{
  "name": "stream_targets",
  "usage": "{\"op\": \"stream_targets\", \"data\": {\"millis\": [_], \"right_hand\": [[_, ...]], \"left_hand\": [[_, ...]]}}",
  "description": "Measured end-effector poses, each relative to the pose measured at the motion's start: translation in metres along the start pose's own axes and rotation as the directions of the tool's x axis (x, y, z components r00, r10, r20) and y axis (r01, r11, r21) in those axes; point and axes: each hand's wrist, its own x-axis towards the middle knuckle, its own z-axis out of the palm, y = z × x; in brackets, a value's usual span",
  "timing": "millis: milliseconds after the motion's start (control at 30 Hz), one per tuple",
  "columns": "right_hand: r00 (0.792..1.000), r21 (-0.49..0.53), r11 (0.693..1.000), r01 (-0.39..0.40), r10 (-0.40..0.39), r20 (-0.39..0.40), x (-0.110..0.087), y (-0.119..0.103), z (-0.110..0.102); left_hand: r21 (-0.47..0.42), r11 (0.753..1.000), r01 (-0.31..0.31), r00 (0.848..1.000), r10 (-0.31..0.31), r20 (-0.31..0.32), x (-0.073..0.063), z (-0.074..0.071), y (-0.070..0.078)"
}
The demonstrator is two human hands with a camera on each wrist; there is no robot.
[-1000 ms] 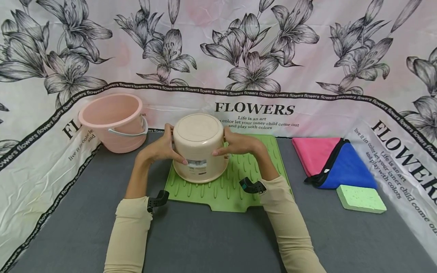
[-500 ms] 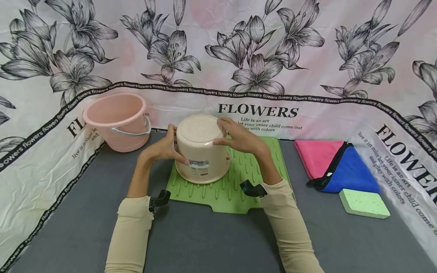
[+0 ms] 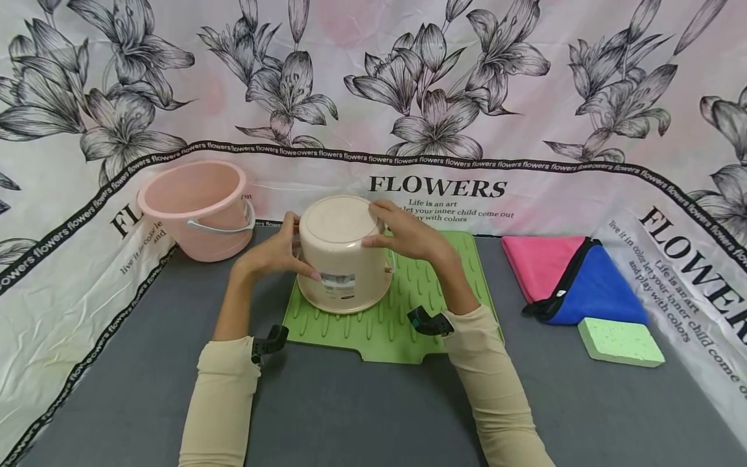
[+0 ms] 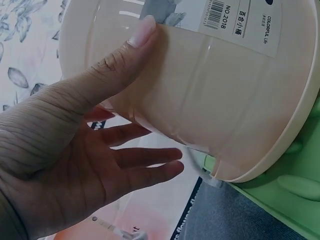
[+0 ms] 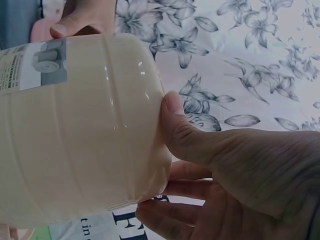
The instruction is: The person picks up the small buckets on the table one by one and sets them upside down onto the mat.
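Flower-printed sheet point(image 3: 327, 39) behind, gray tabletop point(image 3: 350, 415). I see a cream bucket point(image 3: 348, 256) upside down on a green mat point(image 3: 434, 298). Left hand point(image 3: 271, 254) clasps its side, thumb at the label point(image 3: 338, 285); right hand point(image 3: 410, 235) grips the upturned base's edge. Pink bucket point(image 3: 211, 239) upright, to the person's left.

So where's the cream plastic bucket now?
In the head view, the cream plastic bucket stands upside down on the left half of the green textured mat, between left hand and right hand.
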Motion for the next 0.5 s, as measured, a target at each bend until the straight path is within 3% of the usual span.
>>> {"op": "stream_targets", "data": {"millis": [233, 500], "right_hand": [[1.000, -0.009, 1.000, -0.011, 0.011, 0.019, 0.000, -0.001, -0.001], [1.000, -0.011, 1.000, -0.010, 0.010, 0.006, -0.001, -0.003, 0.000]], "left_hand": [[-0.041, 0.999, -0.008, 1.000, 0.009, 0.025, -0.007, -0.007, 0.000], [0.089, 0.994, 0.068, 0.993, -0.059, -0.100, -0.026, -0.025, 0.004]]}}
